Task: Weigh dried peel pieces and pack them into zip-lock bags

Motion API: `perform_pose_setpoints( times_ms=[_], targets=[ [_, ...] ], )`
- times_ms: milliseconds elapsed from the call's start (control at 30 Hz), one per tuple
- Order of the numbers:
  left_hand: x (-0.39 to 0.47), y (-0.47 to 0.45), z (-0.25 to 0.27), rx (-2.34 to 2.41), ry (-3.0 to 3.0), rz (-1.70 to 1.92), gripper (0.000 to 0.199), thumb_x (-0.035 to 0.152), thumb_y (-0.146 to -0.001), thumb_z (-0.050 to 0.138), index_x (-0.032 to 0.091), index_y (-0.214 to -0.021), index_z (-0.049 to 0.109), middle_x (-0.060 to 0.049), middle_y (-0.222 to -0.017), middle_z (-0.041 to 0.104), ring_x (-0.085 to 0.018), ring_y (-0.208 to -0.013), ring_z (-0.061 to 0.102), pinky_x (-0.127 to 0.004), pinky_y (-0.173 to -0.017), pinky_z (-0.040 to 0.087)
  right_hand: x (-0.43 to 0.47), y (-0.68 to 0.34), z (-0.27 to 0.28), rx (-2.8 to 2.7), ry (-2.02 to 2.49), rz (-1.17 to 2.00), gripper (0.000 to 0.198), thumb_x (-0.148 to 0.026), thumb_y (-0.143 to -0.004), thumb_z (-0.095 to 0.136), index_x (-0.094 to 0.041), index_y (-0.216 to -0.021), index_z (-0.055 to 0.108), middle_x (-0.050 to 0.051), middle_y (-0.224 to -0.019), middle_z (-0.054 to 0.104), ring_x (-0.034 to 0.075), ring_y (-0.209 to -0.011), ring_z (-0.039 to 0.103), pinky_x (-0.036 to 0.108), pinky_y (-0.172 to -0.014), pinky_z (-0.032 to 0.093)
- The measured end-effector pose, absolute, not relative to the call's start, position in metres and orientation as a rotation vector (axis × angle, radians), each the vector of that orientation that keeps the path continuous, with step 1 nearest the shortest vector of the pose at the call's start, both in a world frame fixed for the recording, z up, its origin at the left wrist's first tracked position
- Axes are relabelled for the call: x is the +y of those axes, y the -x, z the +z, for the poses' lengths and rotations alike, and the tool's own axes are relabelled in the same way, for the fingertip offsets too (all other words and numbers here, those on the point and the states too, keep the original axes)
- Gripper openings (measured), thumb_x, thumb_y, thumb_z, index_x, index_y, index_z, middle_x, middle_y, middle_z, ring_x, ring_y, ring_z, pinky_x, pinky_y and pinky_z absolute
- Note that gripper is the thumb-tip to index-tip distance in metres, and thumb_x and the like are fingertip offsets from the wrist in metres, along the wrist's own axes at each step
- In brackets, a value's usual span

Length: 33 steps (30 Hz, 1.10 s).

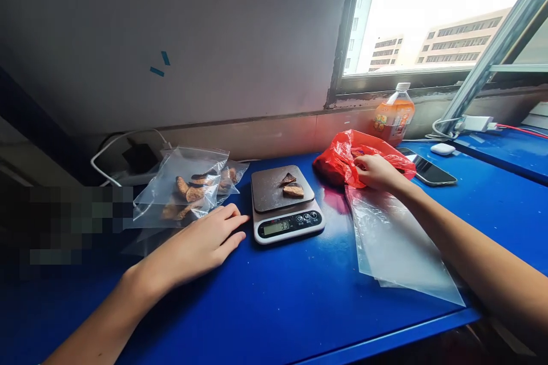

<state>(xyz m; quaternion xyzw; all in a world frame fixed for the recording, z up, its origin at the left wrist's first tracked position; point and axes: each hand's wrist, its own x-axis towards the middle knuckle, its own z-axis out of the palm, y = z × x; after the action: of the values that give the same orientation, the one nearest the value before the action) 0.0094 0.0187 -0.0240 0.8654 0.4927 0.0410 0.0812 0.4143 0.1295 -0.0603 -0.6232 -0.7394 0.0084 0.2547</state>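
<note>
My left hand [214, 236] lies on the blue table with its fingers apart and holds nothing. Its fingertips are just left of a digital kitchen scale [289, 232]. On the scale's metal plate rest two brown dried slices [293, 190], one darker than the other. At the mouth of a red plastic bag [342, 151] my right hand [379, 172] has its fingers curled in. What they hold is hidden. Clear plastic bags [398, 251] lie flat below the red bag. Beside my left hand is a clear zip bag [188, 171] of similar dried pieces.
An orange drink bottle [396, 111] stands behind the red bag, under the window. A phone [430, 171] and a white earbud case [442, 149] lie to the right. Cables and a white adapter [476, 123] sit by a metal post. A black charger [140, 157] is at the back left.
</note>
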Motion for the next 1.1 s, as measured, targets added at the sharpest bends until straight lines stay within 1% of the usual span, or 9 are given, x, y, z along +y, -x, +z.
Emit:
perform_pose_setpoints(
  times_ms=[100,233,333,467,600,667,900,1033,1100],
  targets=[
    [0.019,-0.009,-0.023,1.491,-2.556,0.075,0.045,0.038,-0.098,0.040,0.022,-0.132,0.064,-0.009,-0.120,0.062,-0.024,-0.104,0.063,-0.034,-0.092,0.051,0.127,-0.415,-0.056,-2.015,1.674,0.048,0.016,-0.022,-0.073,0.052,-0.021,-0.057,0.055,0.002,-0.062,0.062,0.016,-0.059,0.053,0.029,-0.060,0.036],
    [0.019,-0.009,-0.022,1.527,-2.509,0.000,0.049,0.040,-0.100,0.036,0.021,-0.138,0.059,-0.010,-0.127,0.058,-0.024,-0.110,0.060,-0.036,-0.096,0.050,0.122,-0.411,-0.051,-1.972,1.640,0.079,0.007,-0.020,-0.068,0.054,-0.020,-0.062,0.057,0.001,-0.065,0.065,0.016,-0.062,0.057,0.027,-0.057,0.037],
    [0.019,-0.010,-0.022,1.513,-2.511,-0.026,0.050,0.040,-0.100,0.035,0.020,-0.140,0.057,-0.010,-0.126,0.057,-0.024,-0.109,0.060,-0.037,-0.096,0.049,0.118,-0.405,-0.047,-1.918,1.611,0.081,0.008,-0.016,-0.067,0.053,-0.020,-0.065,0.061,0.001,-0.067,0.068,0.017,-0.065,0.061,0.026,-0.057,0.040],
    [0.019,-0.010,-0.022,1.492,-2.529,-0.013,0.048,0.040,-0.100,0.036,0.020,-0.137,0.059,-0.010,-0.123,0.058,-0.024,-0.108,0.060,-0.037,-0.097,0.049,0.112,-0.401,-0.037,-1.800,1.567,0.015,0.014,-0.016,-0.069,0.054,-0.020,-0.069,0.067,0.003,-0.076,0.073,0.019,-0.074,0.065,0.028,-0.072,0.047],
    [0.018,-0.009,-0.023,1.474,-2.550,0.001,0.047,0.039,-0.100,0.038,0.021,-0.137,0.060,-0.010,-0.122,0.058,-0.024,-0.108,0.059,-0.037,-0.097,0.049,0.106,-0.402,-0.029,-1.641,1.540,-0.111,0.015,-0.020,-0.072,0.054,-0.019,-0.074,0.069,0.007,-0.080,0.075,0.024,-0.083,0.066,0.038,-0.087,0.047],
    [0.018,-0.008,-0.023,1.474,-2.556,0.006,0.046,0.039,-0.100,0.038,0.021,-0.136,0.060,-0.010,-0.122,0.058,-0.024,-0.109,0.059,-0.036,-0.096,0.049,0.103,-0.401,-0.027,-1.562,1.516,-0.165,0.015,-0.022,-0.073,0.055,-0.018,-0.076,0.070,0.009,-0.083,0.075,0.024,-0.083,0.066,0.039,-0.085,0.048],
    [0.016,-0.010,-0.021,1.479,-2.570,0.031,0.041,0.037,-0.099,0.042,0.023,-0.132,0.063,-0.009,-0.121,0.060,-0.024,-0.106,0.062,-0.034,-0.093,0.051,0.084,-0.386,-0.013,-1.448,1.289,-0.246,0.009,-0.025,-0.082,0.060,-0.019,-0.083,0.067,0.006,-0.086,0.075,0.018,-0.077,0.070,0.030,-0.074,0.052],
    [0.016,-0.011,-0.021,1.441,-2.588,0.025,0.039,0.034,-0.099,0.042,0.023,-0.129,0.064,-0.008,-0.117,0.059,-0.022,-0.104,0.061,-0.035,-0.095,0.049,0.068,-0.369,-0.007,-1.581,1.051,-0.346,0.004,-0.021,-0.084,0.062,-0.019,-0.083,0.066,0.006,-0.083,0.074,0.018,-0.073,0.069,0.031,-0.070,0.053],
    [0.016,-0.012,-0.021,1.446,-2.587,0.022,0.039,0.035,-0.099,0.042,0.023,-0.130,0.064,-0.008,-0.117,0.059,-0.022,-0.104,0.061,-0.035,-0.095,0.049,0.062,-0.357,-0.009,-1.701,0.912,-0.396,0.005,-0.018,-0.085,0.061,-0.020,-0.082,0.064,0.006,-0.083,0.074,0.019,-0.078,0.069,0.033,-0.072,0.054]
  ],
)
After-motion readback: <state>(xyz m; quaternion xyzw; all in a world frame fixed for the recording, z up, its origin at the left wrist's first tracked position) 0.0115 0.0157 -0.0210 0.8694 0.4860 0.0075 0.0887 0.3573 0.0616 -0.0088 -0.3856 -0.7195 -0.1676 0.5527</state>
